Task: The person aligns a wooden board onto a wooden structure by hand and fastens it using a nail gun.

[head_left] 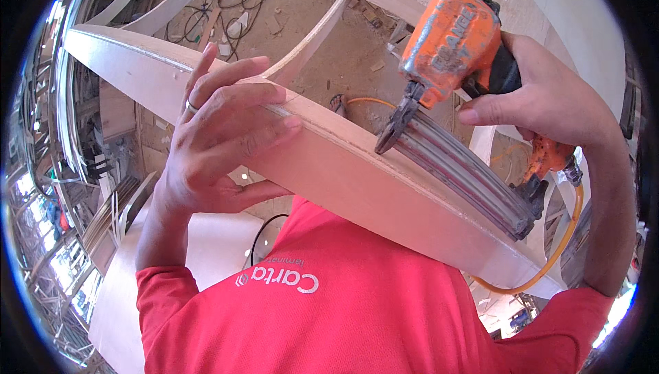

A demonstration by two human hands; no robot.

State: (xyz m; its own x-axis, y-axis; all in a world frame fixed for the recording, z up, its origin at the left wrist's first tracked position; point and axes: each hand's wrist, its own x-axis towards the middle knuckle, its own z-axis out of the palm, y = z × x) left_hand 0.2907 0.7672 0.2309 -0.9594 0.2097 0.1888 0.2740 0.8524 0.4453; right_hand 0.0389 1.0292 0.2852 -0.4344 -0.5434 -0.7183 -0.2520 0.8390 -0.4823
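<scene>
A long curved panel of pale plywood (pixel 357 182) crosses the view in front of my chest, from upper left to lower right. My left hand (pixel 230 127) rests over its top edge, fingers spread on the edge and thumb against the near face. In my right hand (pixel 542 92) is an orange pneumatic nail gun (pixel 449 48), gripped by its handle. The gun's dark nose meets or hovers just over the panel's top edge; I cannot tell which. Its long grey magazine slants down to the right along the panel. An orange air hose (pixel 566 237) hangs from the handle.
Curved wooden ribs (pixel 316 38) join the panel to a larger frame beyond. On the dusty floor (pixel 329 65) lie dark cables (pixel 199 20) and wood scraps. Stacked strips (pixel 110 223) stand at the left, and a pale sheet (pixel 137 291) is at the lower left.
</scene>
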